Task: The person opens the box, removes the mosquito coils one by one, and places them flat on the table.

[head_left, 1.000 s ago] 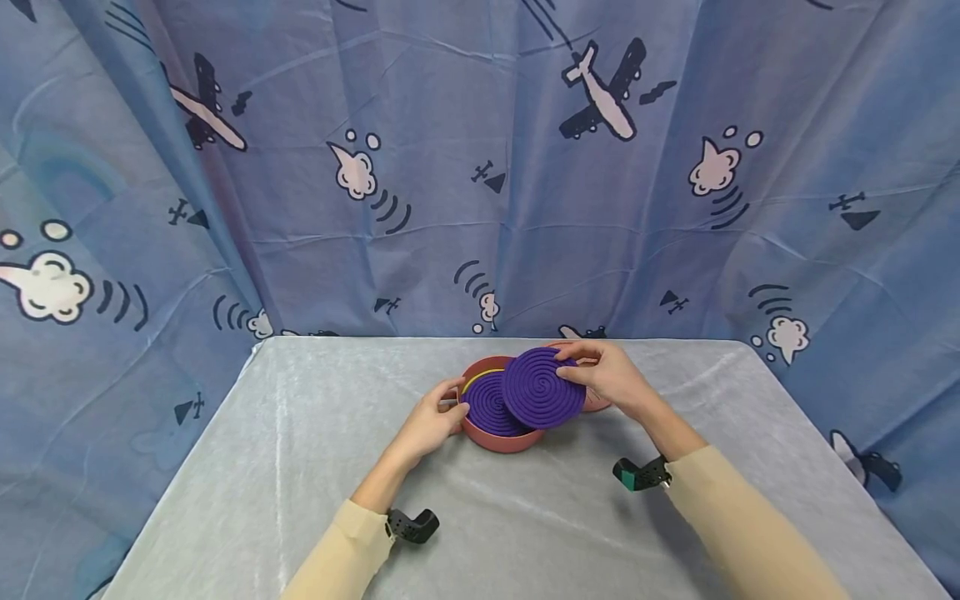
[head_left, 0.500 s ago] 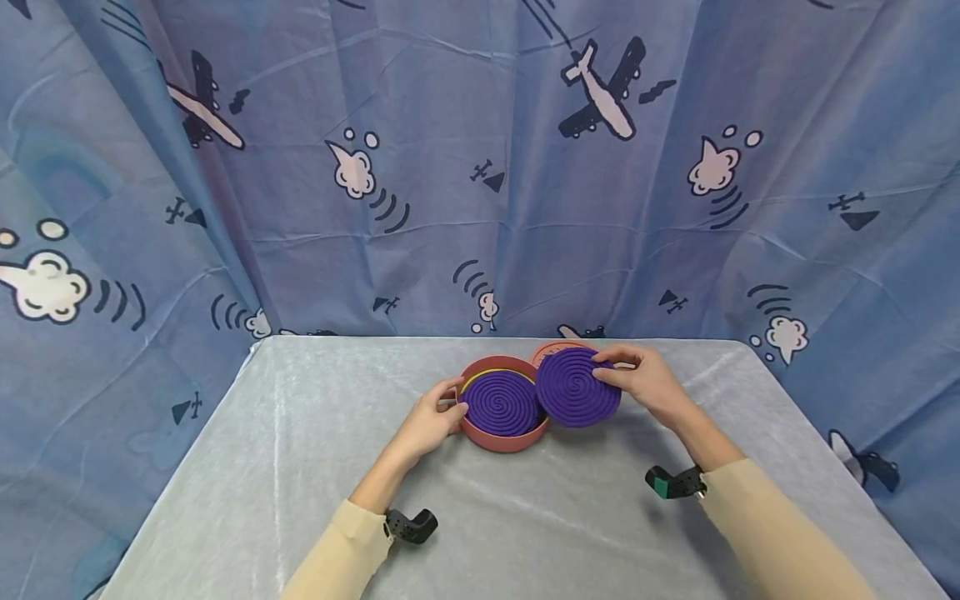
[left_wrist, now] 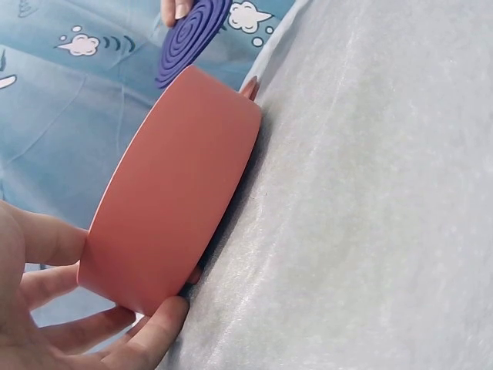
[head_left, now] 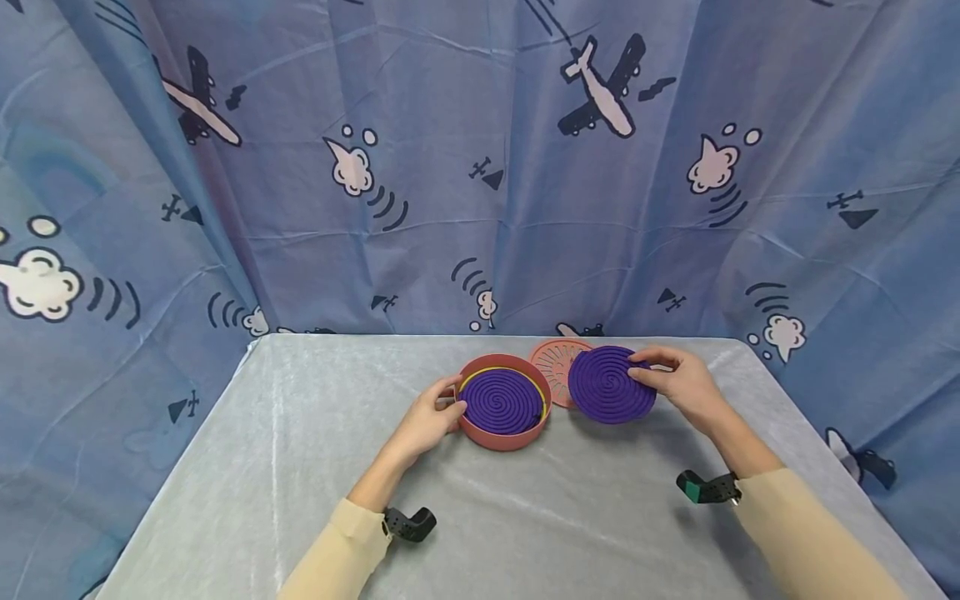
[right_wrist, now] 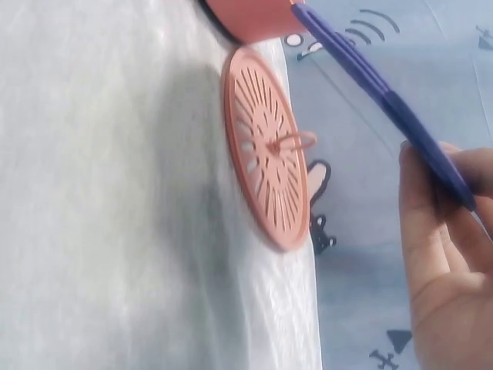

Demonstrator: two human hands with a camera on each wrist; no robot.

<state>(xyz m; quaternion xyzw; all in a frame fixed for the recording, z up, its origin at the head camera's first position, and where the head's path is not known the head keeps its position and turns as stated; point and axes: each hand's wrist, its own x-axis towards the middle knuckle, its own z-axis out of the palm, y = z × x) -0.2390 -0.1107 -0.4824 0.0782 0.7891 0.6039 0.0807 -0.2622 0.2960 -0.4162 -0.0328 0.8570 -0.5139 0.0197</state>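
My right hand (head_left: 684, 388) pinches a purple spiral mosquito coil (head_left: 611, 385) at its right edge, above the table. In the right wrist view the held coil (right_wrist: 370, 81) appears nearly edge-on between thumb and fingers. A round coral mosquito coil box (head_left: 502, 443) stands uncovered on the table. Another purple coil (head_left: 501, 402) lies inside it, with a yellow rim (head_left: 487, 369) showing around it. My left hand (head_left: 426, 422) holds the box's left side, its thumb and fingers around the wall (left_wrist: 173, 185).
The slotted coral lid (head_left: 551, 367) lies right behind the box, partly covered by the held coil in the head view; a small ring (right_wrist: 296, 140) stands up from its middle. A pale cloth covers the table (head_left: 360, 375). A patterned blue curtain (head_left: 435, 250) hangs behind.
My right hand has carried the upper coil rightward, from over the box to past the lid. The coil in the box and much of the lid now show. My left hand stays put.
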